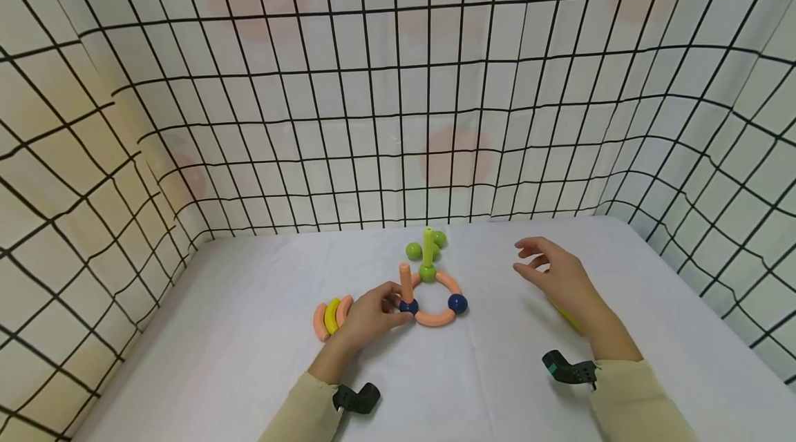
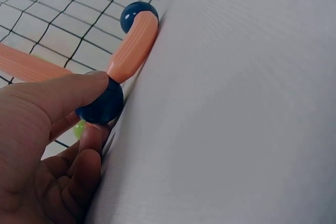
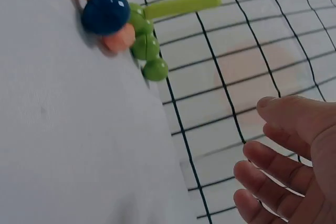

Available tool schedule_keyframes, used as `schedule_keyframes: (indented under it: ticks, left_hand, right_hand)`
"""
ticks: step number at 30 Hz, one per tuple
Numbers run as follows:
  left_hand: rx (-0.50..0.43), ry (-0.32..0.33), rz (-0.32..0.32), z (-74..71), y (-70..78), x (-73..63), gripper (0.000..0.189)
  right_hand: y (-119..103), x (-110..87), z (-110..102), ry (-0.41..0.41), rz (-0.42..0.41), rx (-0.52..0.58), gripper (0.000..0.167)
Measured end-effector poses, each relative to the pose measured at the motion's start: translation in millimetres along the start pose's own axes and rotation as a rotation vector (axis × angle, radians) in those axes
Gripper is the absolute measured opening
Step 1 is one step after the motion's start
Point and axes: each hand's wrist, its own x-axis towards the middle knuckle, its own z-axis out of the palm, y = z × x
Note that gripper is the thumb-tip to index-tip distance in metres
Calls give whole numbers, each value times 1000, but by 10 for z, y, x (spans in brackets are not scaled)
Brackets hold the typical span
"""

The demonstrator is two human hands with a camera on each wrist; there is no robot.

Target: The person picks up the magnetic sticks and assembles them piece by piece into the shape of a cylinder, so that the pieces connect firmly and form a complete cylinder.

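My left hand (image 1: 371,314) pinches the near blue ball (image 1: 408,305) of the orange ring (image 1: 435,318); the left wrist view shows my thumb (image 2: 63,95) pressed on top of that ball and my fingers curled beneath it, which the head view cannot show. The ring lies flat on the white table (image 1: 249,359). An orange stick (image 1: 405,279) stands upright on the pinched ball, and a green stick (image 1: 428,245) stands on the green ball (image 1: 427,272) at the ring's far side. My right hand (image 1: 556,276) hovers to the right of the ring, fingers spread and loose, touching nothing. Only the head view shows the curved pieces (image 1: 332,316) lying left of the ring. No containers are in view.
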Motion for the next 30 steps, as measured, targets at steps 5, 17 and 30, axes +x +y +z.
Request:
schedule_keyframes:
  ticks: [5,17,30]
  left_hand:
    - [3,-2,-1,3,-7,-2,34]
    - [6,1,6,-2,-3,-11,34]
    - [4,-2,2,9,0,-5,34]
  right_hand:
    - [192,3,-69,-40,69,-16,46]
    - [602,-14,-118,-99,135,-18,51]
    - [852,-95,-191,-276,199,32,51]
